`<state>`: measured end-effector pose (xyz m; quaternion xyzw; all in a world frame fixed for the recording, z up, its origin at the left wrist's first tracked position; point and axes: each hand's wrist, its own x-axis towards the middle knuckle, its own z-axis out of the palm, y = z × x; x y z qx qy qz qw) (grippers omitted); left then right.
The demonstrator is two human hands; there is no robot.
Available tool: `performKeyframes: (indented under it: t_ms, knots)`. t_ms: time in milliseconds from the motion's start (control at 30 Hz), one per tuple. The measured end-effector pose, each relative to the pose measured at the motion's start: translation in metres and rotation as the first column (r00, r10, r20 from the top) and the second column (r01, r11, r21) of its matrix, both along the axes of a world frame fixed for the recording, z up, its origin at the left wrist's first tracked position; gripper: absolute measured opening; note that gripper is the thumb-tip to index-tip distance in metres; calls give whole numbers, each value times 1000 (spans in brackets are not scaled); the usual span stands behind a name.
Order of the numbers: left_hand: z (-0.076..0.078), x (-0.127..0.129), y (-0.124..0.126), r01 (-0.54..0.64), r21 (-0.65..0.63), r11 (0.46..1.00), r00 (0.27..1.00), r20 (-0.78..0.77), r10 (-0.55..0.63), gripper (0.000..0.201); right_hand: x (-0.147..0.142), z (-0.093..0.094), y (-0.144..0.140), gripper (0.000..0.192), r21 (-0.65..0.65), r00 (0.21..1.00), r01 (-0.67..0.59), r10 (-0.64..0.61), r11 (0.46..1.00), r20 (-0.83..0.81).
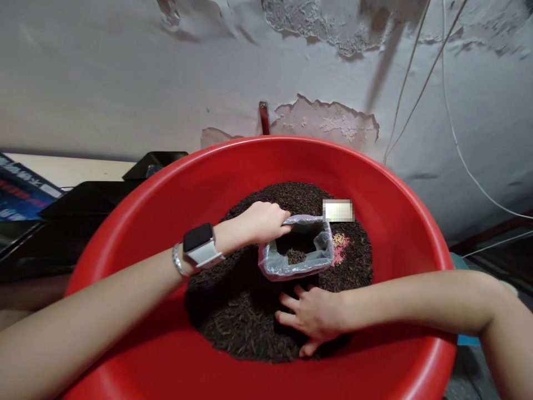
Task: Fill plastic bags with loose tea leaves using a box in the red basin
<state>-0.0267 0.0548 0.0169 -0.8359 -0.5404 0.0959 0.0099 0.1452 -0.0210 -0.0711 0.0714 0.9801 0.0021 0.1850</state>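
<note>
My left hand grips the rim of a small box lined with a clear plastic bag, its fingers closed over the edge. A little dark loose material lies inside the box. The box is held over a large red tub, whose floor is covered with dark, dry shreds that look like loose tea leaves. My right hand rests on the shreds just in front of the box, fingers spread. Its fingertips are partly in shadow. On the left wrist are a watch and a bracelet.
Small yellowish grains on a pink patch lie right of the box, below a blurred pale rectangle. Black boxes and a printed blue package stand left of the tub. A peeling wall rises behind; cords hang at right.
</note>
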Motion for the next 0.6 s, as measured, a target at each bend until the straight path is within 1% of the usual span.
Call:
performKeyframes:
  t_ms: [100,233,400,500,600]
  knots:
    - [0,0,0,-3,2,1000,1000,-21,3,43,-3,4,-1,68,0,1000,15,-15,1000,27]
    - [2,1,-1,3,-1,1000,999,-38,-3,40,-4,3,-1,66,-6,998,43,-42,999,35]
    - [4,1,-2,14,-15,1000,999,-42,-15,37,-6,8,-1,67,-51,987,101,-94,994,129]
    - [2,0,0,7,-15,1000,999,-45,-7,37,-8,14,-1,60,-100,981,105,-86,989,175]
    - [-1,-1,1,8,-5,1000,999,-47,-8,38,-9,16,-2,48,-136,979,94,-67,986,191]
